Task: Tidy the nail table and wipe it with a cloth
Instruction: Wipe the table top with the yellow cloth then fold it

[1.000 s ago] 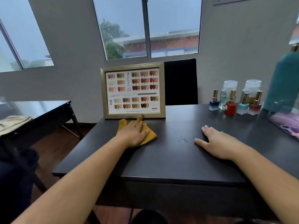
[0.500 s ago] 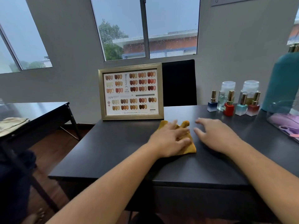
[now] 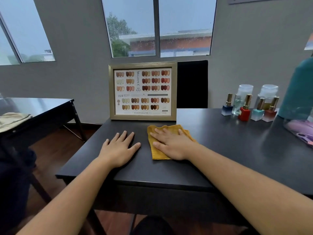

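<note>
A mustard-yellow cloth (image 3: 156, 151) lies flat on the black nail table (image 3: 228, 150), just in front of the framed colour chart. My right hand (image 3: 171, 143) presses flat on the cloth with straight, spread fingers. My left hand (image 3: 120, 148) rests flat on the bare tabletop to the left of the cloth, fingers straight, holding nothing.
A gold-framed nail colour chart (image 3: 143, 91) stands at the table's back edge. Several nail polish bottles (image 3: 244, 109) and two clear jars (image 3: 243, 97) stand at the back right beside a teal bottle (image 3: 299, 89) and a clear box (image 3: 301, 129). Another black table (image 3: 42, 107) stands left.
The cloth passed from under my left hand to under my right hand. My left hand slid left onto the bare table; the cloth now lies near the chart's lower right corner.
</note>
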Motion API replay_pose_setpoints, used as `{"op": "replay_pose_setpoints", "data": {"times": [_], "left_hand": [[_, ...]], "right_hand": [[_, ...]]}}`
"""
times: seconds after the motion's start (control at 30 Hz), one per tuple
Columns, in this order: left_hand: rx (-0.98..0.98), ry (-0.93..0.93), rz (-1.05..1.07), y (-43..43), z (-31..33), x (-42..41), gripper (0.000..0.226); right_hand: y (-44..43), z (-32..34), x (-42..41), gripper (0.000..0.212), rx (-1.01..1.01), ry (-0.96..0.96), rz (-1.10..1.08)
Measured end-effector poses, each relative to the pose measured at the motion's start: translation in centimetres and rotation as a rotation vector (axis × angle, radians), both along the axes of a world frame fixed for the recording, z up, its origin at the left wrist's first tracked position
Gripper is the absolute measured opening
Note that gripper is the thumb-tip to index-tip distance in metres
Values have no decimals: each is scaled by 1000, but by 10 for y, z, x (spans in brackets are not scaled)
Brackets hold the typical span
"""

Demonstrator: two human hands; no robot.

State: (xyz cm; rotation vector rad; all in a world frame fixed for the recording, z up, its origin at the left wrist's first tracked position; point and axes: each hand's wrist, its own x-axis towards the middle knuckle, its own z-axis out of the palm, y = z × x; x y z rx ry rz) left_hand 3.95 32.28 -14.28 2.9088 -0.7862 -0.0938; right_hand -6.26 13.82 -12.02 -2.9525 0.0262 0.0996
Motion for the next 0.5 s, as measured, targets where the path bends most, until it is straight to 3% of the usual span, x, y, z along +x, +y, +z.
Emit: {"op": "replay_pose_setpoints", "data": {"times": [0.27,0.33,0.5], "left_hand": [[2,-22,-4,0,-3,0,67],[3,-20,-1,-1,-3,-1,66],[18,-19,8,0,-2,-2,66]], "right_hand": [[-68,-8,-55,74,-58,59,-455],[-53,-5,-56,78,-54,65,-414],[16,-12,-50,63,-56,13,-72]]}}
